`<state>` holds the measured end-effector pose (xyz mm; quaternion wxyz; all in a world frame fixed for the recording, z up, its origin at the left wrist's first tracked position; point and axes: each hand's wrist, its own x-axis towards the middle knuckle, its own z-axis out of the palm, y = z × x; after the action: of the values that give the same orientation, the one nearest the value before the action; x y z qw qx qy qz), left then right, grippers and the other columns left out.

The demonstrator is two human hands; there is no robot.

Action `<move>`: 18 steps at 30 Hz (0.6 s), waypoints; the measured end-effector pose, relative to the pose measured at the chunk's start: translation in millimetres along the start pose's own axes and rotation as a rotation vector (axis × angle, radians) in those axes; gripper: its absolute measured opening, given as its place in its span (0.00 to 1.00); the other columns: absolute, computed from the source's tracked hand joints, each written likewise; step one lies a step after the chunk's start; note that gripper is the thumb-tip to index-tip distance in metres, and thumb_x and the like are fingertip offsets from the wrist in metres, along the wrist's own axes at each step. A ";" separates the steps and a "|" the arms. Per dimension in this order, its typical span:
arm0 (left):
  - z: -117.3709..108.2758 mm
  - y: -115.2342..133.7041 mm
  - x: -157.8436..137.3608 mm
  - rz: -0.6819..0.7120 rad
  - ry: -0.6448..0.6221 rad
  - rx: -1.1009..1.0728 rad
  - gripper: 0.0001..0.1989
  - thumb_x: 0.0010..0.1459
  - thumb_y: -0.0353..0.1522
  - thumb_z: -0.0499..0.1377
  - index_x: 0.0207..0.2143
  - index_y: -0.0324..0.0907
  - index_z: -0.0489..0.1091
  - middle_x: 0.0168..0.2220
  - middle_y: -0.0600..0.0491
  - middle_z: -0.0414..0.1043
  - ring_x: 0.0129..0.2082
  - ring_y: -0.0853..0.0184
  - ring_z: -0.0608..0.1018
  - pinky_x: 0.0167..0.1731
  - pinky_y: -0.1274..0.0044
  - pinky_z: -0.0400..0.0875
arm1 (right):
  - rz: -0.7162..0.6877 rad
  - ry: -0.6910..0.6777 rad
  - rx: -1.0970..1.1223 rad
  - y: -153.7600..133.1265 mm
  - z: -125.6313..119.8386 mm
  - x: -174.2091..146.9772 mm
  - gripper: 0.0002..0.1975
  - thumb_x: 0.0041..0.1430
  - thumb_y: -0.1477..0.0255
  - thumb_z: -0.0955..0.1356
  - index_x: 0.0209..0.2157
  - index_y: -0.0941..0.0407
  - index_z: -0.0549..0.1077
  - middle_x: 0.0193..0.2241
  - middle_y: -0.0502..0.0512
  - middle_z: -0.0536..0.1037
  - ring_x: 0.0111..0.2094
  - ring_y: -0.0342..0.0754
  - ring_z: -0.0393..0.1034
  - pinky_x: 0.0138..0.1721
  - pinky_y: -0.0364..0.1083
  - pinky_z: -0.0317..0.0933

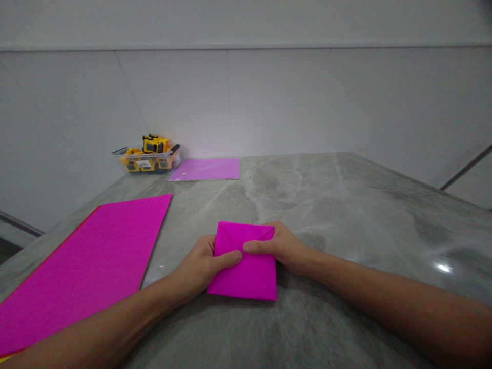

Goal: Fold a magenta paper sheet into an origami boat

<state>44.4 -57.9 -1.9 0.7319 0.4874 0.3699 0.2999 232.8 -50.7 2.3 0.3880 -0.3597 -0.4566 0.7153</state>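
Observation:
A folded square of bright pink paper (246,279) is held between both hands above the table, with diagonal crease lines on its face. My left hand (203,264) grips its left edge, the thumb lying across the front. On the opposite side my right hand (286,248) pinches the upper right part, its thumb pointing inward too. The two thumb tips nearly meet near the middle of the paper. The other fingers of both hands are hidden behind it.
To the left lies a stack of large pink sheets (88,266) with a red edge showing. A clear plastic box (146,163) of yellow toy trucks (156,146) stands at the back left, beside a lilac pack of paper (209,169). Everything rests on a grey marbled table (346,220) against a white wall.

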 end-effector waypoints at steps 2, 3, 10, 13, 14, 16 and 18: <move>-1.5 -0.2 1.6 -0.005 0.009 0.023 0.15 0.49 0.37 0.68 0.37 0.37 0.77 0.30 0.48 0.79 0.26 0.67 0.78 0.28 0.78 0.71 | 0.029 0.042 -0.013 -0.1 -2.9 1.4 0.18 0.32 0.67 0.80 0.23 0.61 0.74 0.21 0.51 0.76 0.22 0.42 0.67 0.26 0.43 0.62; -2.1 -0.5 2.6 0.002 0.019 0.027 0.14 0.49 0.37 0.68 0.36 0.37 0.76 0.31 0.48 0.79 0.26 0.67 0.78 0.29 0.78 0.71 | 0.033 0.072 -0.010 0.0 -4.5 2.3 0.18 0.32 0.68 0.80 0.23 0.61 0.74 0.21 0.51 0.76 0.21 0.42 0.67 0.26 0.43 0.61; -2.2 3.3 9.8 0.286 0.365 -0.148 0.12 0.45 0.34 0.70 0.31 0.37 0.74 0.27 0.53 0.76 0.25 0.69 0.75 0.28 0.77 0.73 | -0.088 0.257 0.066 0.3 -11.7 6.7 0.20 0.34 0.66 0.80 0.30 0.62 0.77 0.26 0.54 0.78 0.26 0.44 0.70 0.32 0.45 0.62; -1.4 3.9 10.2 0.333 0.405 -0.190 0.12 0.46 0.35 0.70 0.30 0.37 0.74 0.28 0.53 0.77 0.25 0.69 0.75 0.29 0.76 0.73 | -0.080 0.205 -0.061 3.0 -12.3 7.0 0.20 0.36 0.63 0.79 0.29 0.62 0.78 0.25 0.53 0.78 0.25 0.44 0.68 0.31 0.44 0.61; -1.4 2.9 10.1 0.329 0.387 -0.173 0.11 0.47 0.35 0.69 0.30 0.37 0.75 0.27 0.53 0.77 0.26 0.69 0.75 0.30 0.76 0.73 | -0.080 0.186 -0.107 4.5 -12.4 7.1 0.20 0.37 0.62 0.79 0.28 0.62 0.78 0.24 0.53 0.77 0.24 0.43 0.67 0.29 0.44 0.60; -2.2 -0.4 9.8 0.299 0.333 -0.104 0.11 0.49 0.36 0.68 0.30 0.37 0.75 0.27 0.52 0.77 0.25 0.68 0.75 0.31 0.76 0.72 | -0.080 0.138 -0.173 7.9 -12.7 7.4 0.19 0.39 0.61 0.78 0.27 0.61 0.77 0.23 0.52 0.76 0.23 0.42 0.66 0.28 0.43 0.58; -3.7 -4.0 9.5 0.268 0.289 -0.039 0.12 0.51 0.37 0.67 0.31 0.37 0.75 0.27 0.51 0.77 0.25 0.67 0.75 0.30 0.76 0.70 | -0.080 0.093 -0.208 10.1 -12.4 7.2 0.18 0.39 0.62 0.78 0.27 0.61 0.76 0.23 0.52 0.76 0.23 0.42 0.66 0.28 0.43 0.59</move>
<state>46.8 -49.9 -8.9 0.6339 0.4698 0.3971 0.4688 238.1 -42.6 -12.3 0.3975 -0.4122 -0.5237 0.6308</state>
